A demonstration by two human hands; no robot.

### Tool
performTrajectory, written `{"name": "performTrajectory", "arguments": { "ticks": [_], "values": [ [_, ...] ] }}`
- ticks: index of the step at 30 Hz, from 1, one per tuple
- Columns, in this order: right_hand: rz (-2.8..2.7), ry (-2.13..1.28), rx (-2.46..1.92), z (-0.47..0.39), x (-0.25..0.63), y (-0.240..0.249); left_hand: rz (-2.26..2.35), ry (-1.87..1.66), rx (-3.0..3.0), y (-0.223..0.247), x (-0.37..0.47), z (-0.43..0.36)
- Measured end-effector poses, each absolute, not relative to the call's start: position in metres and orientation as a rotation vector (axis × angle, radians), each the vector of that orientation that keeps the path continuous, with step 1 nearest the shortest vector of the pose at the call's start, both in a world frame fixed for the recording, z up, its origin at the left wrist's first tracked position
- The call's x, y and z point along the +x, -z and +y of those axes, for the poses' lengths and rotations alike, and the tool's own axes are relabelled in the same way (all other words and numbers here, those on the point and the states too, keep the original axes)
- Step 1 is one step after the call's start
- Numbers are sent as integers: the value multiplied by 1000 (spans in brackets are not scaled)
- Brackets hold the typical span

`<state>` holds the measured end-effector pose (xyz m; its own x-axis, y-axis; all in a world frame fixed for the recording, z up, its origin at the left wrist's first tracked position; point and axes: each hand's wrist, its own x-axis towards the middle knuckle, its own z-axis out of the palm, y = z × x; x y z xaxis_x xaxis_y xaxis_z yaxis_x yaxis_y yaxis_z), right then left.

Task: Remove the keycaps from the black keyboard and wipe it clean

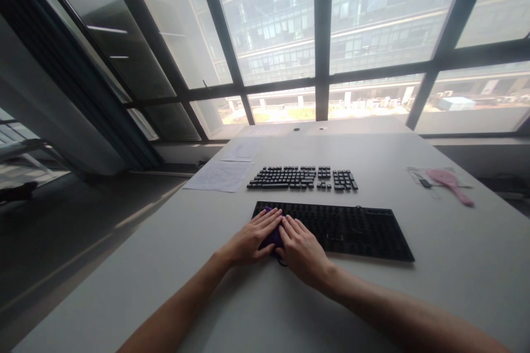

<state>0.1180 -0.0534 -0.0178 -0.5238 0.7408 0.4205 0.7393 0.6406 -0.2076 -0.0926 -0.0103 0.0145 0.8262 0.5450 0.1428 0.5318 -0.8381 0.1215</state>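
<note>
A black keyboard base (364, 231) without its keycaps lies on the white table (165, 287). On its left end sits something soft and purple (272, 237), partly hidden under both hands. My left hand (254, 236) lies flat on it with the fingers stretched out. Beside it, touching at the fingertips, my right hand (301, 245) rests with its fingers extended over the purple piece and the base. Behind the base, loose black keycaps (285, 178) are laid out in keyboard order.
Printed sheets (219, 175) lie at the table's left edge. A pink hairbrush (447, 181) and a small dark item on clear plastic are at the right. Large windows (273, 22) stand beyond the far edge.
</note>
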Motion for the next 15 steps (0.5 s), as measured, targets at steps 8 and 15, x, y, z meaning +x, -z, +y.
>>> {"name": "performTrajectory", "arguments": {
  "ticks": [8,15],
  "values": [
    [-2384,35,-1108,-53,115,16,833,-413,3037,-8,-93,-8],
    [-2233,134,-1041,-48,124,7,1080,-796,3027,-9,-85,-14]
  ]
}}
